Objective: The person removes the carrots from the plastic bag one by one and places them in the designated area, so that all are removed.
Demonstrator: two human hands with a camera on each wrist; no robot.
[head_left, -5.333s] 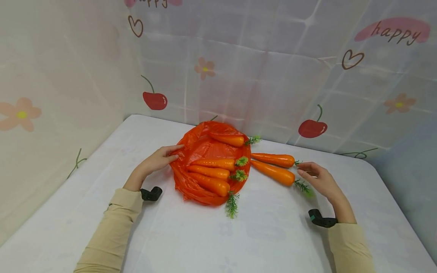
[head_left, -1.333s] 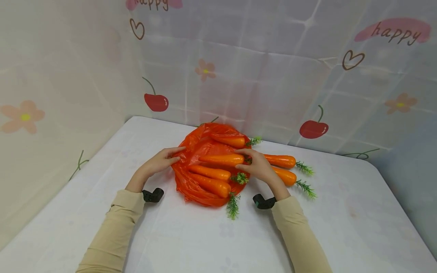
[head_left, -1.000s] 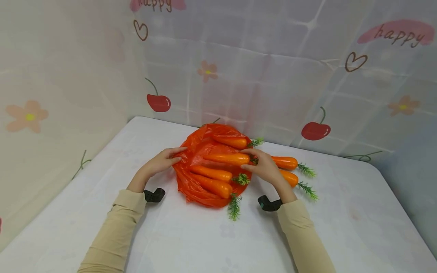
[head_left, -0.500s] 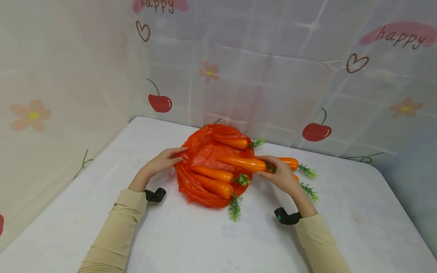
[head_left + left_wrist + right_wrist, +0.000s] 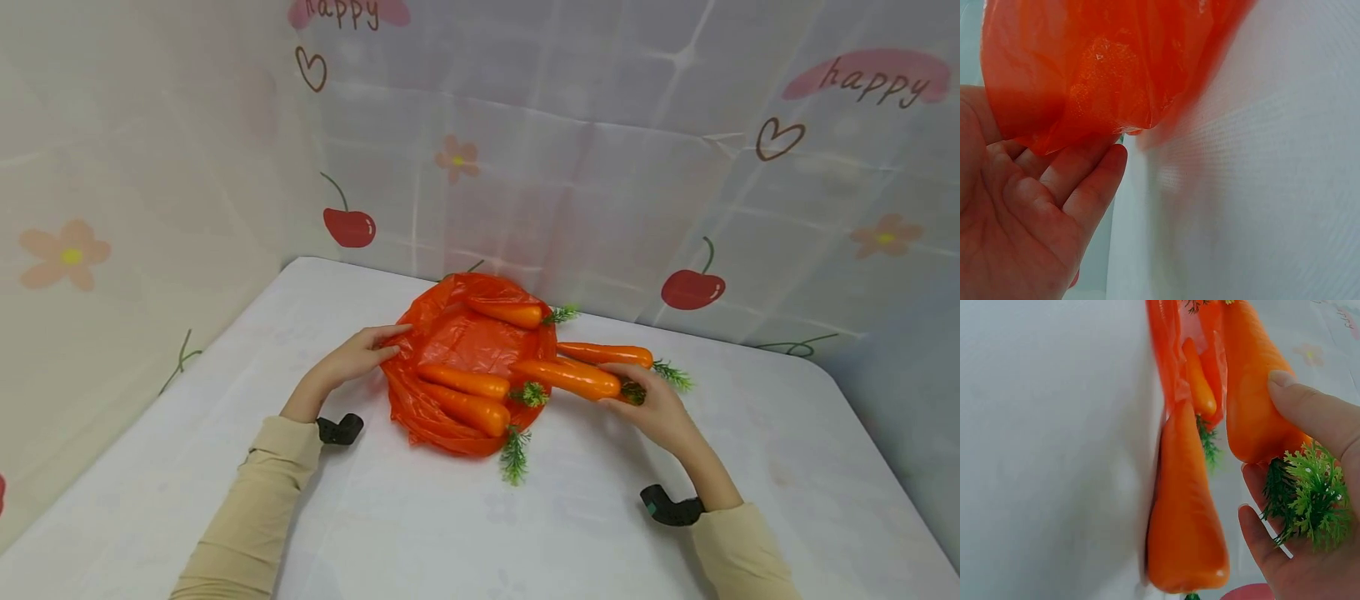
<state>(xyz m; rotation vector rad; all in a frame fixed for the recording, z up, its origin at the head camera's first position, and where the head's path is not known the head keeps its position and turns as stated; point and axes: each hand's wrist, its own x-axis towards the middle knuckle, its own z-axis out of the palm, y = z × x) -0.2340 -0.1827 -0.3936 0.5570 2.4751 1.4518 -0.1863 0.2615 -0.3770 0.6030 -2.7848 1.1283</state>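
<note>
An orange-red plastic bag point(image 5: 480, 337) lies with its mouth spread wide, facing right. My left hand point(image 5: 348, 362) holds its left edge; in the left wrist view, the bag film point(image 5: 1085, 75) hangs between thumb and fingers. My right hand point(image 5: 652, 408) grips a carrot point(image 5: 573, 377) near its leafy end, thumb on one side. The carrot's tip still overlaps the bag's right rim. Another carrot point(image 5: 607, 354) lies just behind it on the table; one more beneath is mostly hidden in the head view. Inside the bag are two carrots point(image 5: 468, 408) in front and one point(image 5: 513, 313) at the back.
A white cloth covers the table point(image 5: 465, 533). Close behind the bag rises a printed curtain wall point(image 5: 525, 192), with a second curtain point(image 5: 150, 167) on the left. Black wrist cameras point(image 5: 671, 507) sit on both wrists. Green leaves point(image 5: 513, 454) poke out past the bag's front rim.
My right hand has moved from the loose carrots into the bag, taken a carrot, and drawn it out rightward over the loose ones. My left hand stays on the bag's edge.
</note>
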